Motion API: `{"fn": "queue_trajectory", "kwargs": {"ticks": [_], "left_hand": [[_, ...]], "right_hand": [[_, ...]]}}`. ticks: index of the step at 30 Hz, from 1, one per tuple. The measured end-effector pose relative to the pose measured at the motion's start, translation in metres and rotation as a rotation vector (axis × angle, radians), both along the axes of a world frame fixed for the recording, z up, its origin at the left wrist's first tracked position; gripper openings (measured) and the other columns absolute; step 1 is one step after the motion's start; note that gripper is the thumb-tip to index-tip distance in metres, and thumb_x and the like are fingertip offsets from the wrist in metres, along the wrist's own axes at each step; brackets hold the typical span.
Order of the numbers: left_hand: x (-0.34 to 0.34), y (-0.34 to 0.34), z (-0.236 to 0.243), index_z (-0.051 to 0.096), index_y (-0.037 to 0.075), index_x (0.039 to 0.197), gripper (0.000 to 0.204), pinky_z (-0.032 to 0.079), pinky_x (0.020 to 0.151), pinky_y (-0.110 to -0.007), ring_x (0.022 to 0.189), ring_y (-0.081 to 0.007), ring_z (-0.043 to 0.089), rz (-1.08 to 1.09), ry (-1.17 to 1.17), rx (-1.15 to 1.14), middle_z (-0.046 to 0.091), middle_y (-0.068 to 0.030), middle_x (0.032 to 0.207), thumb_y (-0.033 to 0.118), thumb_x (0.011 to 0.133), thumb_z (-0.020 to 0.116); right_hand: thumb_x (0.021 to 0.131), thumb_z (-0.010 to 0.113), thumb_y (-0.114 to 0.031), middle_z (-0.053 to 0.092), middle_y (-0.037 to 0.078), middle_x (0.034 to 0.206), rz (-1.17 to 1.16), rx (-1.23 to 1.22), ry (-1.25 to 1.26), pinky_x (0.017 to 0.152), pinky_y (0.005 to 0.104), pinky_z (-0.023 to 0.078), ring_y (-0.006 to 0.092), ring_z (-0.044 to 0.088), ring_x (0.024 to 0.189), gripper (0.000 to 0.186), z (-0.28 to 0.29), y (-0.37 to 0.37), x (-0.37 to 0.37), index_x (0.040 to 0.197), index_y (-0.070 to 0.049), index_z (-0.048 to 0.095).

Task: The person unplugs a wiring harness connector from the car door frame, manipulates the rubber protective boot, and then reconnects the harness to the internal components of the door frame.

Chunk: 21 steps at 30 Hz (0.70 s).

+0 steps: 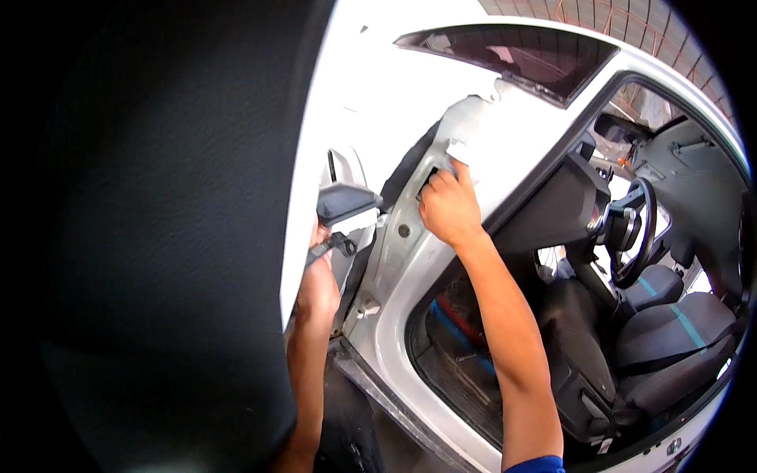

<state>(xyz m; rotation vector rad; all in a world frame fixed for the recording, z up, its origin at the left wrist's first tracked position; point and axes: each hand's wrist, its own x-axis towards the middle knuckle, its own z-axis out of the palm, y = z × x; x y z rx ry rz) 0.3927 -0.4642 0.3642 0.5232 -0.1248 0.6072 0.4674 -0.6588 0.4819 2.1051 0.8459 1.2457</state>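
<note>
My right hand (451,203) is at the white door pillar (382,260) of a car, its fingers curled at a dark opening (426,180). One digit points up and touches a small white piece (457,148); what the curled fingers hold, if anything, is hidden. My left hand (317,276) is partly covered by the door's edge. It is closed around a black plastic piece (325,249) with a looped end. Just above that hand juts a dark grey, wedge-shaped part (347,202) with a white underside.
The open door's dark panel (173,236) fills the left side. At right, the doorway shows the steering wheel (635,232), grey seats (670,331) and the floor (457,355) with red and blue strips. A tinted side window (520,55) lies beyond.
</note>
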Motion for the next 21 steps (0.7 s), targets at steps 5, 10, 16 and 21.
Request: {"fn": "queue_trajectory", "kwargs": {"ticks": [5,10,16,21], "left_hand": [[0.001,0.002,0.002,0.056,0.010,0.123,0.044,0.035,0.102,-0.034,0.112,-0.0145,0.052,0.005,-0.004,-0.004,0.060,-0.0053,0.116,0.044,0.096,0.060],[0.004,-0.001,0.002,0.057,0.010,0.123,0.046,0.034,0.102,-0.033,0.114,-0.0145,0.051,-0.008,-0.012,0.016,0.059,-0.0055,0.118,0.047,0.095,0.061],[0.000,-0.003,0.004,0.058,0.010,0.118,0.046,0.032,0.103,-0.035,0.113,-0.0137,0.050,-0.001,0.036,0.027,0.059,-0.0045,0.116,0.049,0.094,0.062],[0.001,-0.003,0.006,0.058,0.011,0.116,0.041,0.034,0.099,-0.032,0.104,-0.0125,0.051,0.006,0.007,0.006,0.059,-0.0023,0.107,0.046,0.094,0.063]], "right_hand": [[0.071,0.066,-0.012,0.062,0.005,0.073,0.006,0.051,-0.015,0.111,0.0454,0.033,0.0210,0.058,0.088,0.009,-0.004,0.003,0.006,0.066,-0.006,0.069],[0.069,0.061,-0.007,0.062,0.006,0.073,-0.011,0.041,-0.102,0.112,0.0455,0.031,0.0224,0.058,0.087,0.010,-0.009,0.000,0.012,0.064,-0.007,0.069],[0.068,0.062,-0.008,0.061,0.006,0.070,0.051,0.057,-0.085,0.111,0.0450,0.033,0.0228,0.058,0.087,0.008,-0.010,-0.002,0.012,0.063,-0.006,0.068],[0.066,0.065,-0.010,0.060,0.006,0.072,0.186,0.097,-0.048,0.106,0.0440,0.039,0.0218,0.057,0.089,0.006,-0.002,-0.003,0.007,0.063,-0.005,0.066]]}}
